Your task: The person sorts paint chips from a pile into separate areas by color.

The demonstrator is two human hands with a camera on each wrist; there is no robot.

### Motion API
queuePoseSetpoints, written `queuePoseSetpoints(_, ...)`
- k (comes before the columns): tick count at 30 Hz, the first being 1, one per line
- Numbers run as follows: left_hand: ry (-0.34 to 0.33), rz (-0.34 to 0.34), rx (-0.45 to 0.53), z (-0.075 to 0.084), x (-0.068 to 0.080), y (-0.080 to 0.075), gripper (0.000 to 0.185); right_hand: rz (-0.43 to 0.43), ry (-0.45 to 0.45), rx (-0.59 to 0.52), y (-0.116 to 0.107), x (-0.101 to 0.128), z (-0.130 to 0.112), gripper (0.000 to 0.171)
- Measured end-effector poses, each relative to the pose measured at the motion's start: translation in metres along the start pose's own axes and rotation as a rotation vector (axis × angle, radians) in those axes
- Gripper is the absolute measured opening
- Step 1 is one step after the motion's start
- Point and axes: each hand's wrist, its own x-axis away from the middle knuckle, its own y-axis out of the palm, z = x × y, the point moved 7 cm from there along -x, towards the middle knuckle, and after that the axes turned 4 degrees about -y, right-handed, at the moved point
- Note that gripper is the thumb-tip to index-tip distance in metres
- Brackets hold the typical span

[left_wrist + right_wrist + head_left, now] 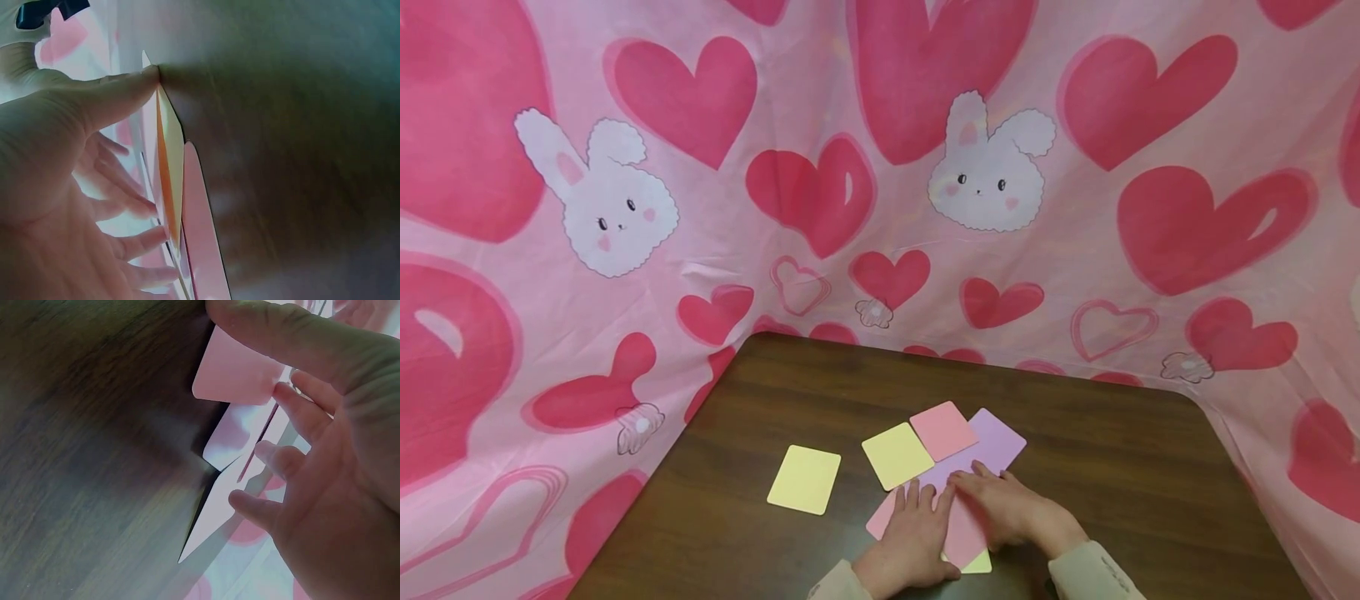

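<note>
Sliver of yellow card (977, 562) showed nearest to me, beneath the pink card (966, 533) lying between both hands. I saw the left hand (917, 533) spread, its fingers straight over pink; the right hand (1011, 508) lay along the other side, fingers loosely parted and touching. I judged the step as arranging an overlapping group; the next move seemed to call for pressing the layers flat. The pink card's visible strip ran away from the wearer, but the covering hands hid its true long axis. Beyond lay the loose yellow card (805, 479), second yellow card (897, 456), purple card (1000, 442) and far pink card (943, 432).
</note>
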Motion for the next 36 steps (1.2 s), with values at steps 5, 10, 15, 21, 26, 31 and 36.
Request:
queuePoseSetpoints(5,-0.006,0.022,0.039,0.003,0.004,0.0,0.11,0.037,-0.025,0.031,0.0,0.006,-0.001,0.09)
queuePoseSetpoints(10,0.015,0.008,0.043,0.0,0.003,0.006,0.112,0.048,-0.028,0.027,-0.003,0.011,-0.002,0.092)
queuePoseSetpoints(15,0.038,0.069,0.03,-0.005,-0.006,0.002,0.116,0.091,-0.009,-0.009,-0.016,0.015,-0.002,0.093)
queuePoseSetpoints(21,0.07,0.127,0.041,-0.007,-0.02,-0.019,0.11,0.173,0.042,-0.023,-0.035,0.024,0.008,0.085)
queuePoseSetpoints(26,0.105,0.096,0.085,0.007,-0.041,-0.034,0.112,0.218,0.126,-0.035,-0.049,0.046,0.029,0.081)
queuePoseSetpoints(31,0.162,0.024,0.128,0.034,-0.061,-0.037,0.113,0.259,0.167,-0.062,-0.055,0.072,0.05,0.08)
queuePoseSetpoints(36,0.187,-0.06,0.123,0.059,-0.08,-0.025,0.107,0.24,0.239,-0.144,-0.05,0.095,0.073,0.081)
